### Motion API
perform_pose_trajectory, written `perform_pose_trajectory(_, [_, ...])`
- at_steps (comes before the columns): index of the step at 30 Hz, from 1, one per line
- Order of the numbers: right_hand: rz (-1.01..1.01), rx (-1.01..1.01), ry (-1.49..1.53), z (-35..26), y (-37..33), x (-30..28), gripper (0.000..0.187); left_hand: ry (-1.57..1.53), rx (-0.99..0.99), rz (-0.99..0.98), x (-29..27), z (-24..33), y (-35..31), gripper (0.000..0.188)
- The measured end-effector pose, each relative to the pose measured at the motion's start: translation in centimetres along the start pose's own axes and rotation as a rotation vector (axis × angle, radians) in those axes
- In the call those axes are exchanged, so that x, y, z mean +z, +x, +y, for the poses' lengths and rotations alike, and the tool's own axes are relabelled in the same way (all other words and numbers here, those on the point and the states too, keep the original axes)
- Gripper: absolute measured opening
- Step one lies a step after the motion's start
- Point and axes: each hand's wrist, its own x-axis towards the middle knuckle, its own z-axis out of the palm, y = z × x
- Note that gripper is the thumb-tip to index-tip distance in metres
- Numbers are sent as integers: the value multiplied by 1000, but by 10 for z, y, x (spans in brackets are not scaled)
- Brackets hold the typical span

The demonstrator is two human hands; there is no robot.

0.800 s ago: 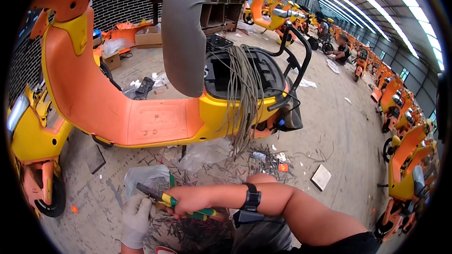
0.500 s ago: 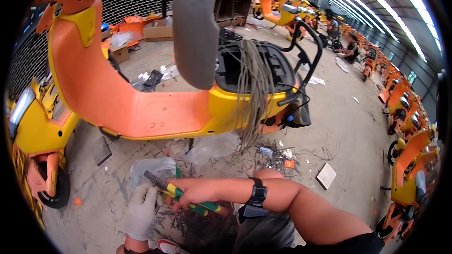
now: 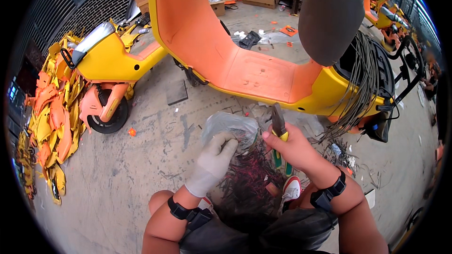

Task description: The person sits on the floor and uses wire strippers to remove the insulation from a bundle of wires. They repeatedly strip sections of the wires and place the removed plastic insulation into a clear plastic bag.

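Pliers (image 3: 278, 121) are seen in the head view to the right of the clear plastic bag (image 3: 215, 123), which is taken as the landmark here. Their dark jaws are pointed away from the person, toward the orange and yellow scooter (image 3: 263, 77) beyond the bag. The long axis is run almost straight away from the body, with the head tipped slightly left, toward the bag's side; the yellow and green handles are directed back toward the person, their ends slightly apart.

The pliers are held in the bare right hand (image 3: 293, 146), which is wrapped around the handles, thumb toward the bag. The head is extended past the far side of that hand, and the handle ends are left showing on its near side. The gloved left hand (image 3: 213, 160) is placed at the bag's near edge, overlapping it in view. Its fingers are curled; whether their tips are pressed together or something is pinched cannot be told.

Dark and reddish cuttings (image 3: 247, 176) are strewn over the floor (image 3: 155, 160) on the near side of the bag. To the bag's right and farther off, a bundle of grey cables (image 3: 360, 73) is draped over the scooter's rear. Well left of the bag, yellow and orange panels (image 3: 56, 117) are heaped.
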Motion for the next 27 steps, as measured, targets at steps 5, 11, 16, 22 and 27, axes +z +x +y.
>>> perform_pose_trajectory(5, [25,-454,-599,-3,1,3,22,258,159,-18,-2,1,2,16])
perform_pose_trajectory(11, [-69,-677,-766,18,10,-4,33,404,236,-60,9,2,3,15])
perform_pose_trajectory(16, [-106,-714,-756,30,14,5,32,412,248,-76,6,-29,-2,22])
perform_pose_trajectory(22, [-125,-707,-799,35,8,7,31,431,202,-93,9,-43,-6,26])
perform_pose_trajectory(27, [-142,-682,-745,35,7,16,27,422,235,-43,9,-24,-14,23])
